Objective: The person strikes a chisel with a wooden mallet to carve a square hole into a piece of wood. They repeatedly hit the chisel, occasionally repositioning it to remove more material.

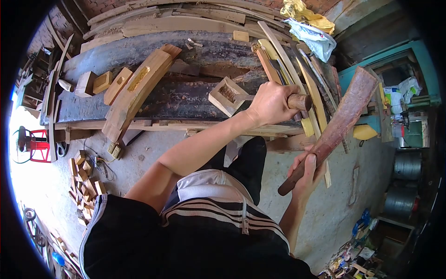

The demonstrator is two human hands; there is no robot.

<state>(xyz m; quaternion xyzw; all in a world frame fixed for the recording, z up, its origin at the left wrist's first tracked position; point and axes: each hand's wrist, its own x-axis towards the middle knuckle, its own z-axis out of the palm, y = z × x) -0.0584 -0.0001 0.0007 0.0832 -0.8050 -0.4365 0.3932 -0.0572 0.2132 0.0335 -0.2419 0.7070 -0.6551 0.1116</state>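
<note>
One chisel point(299, 102) in clenched left hand point(272, 104), wooden club point(346, 112) in right hand point(307, 175) (cracked dark bench point(209, 52), concrete floor point(146, 162)).

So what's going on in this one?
A person at a dark, rough workbench has a chisel in the left hand, its blade angled into the hollow of a small wooden block. The right hand grips a heavy wooden club by its narrow end, clear of the chisel. A longer beam with a slot cut in it lies across the bench.
</note>
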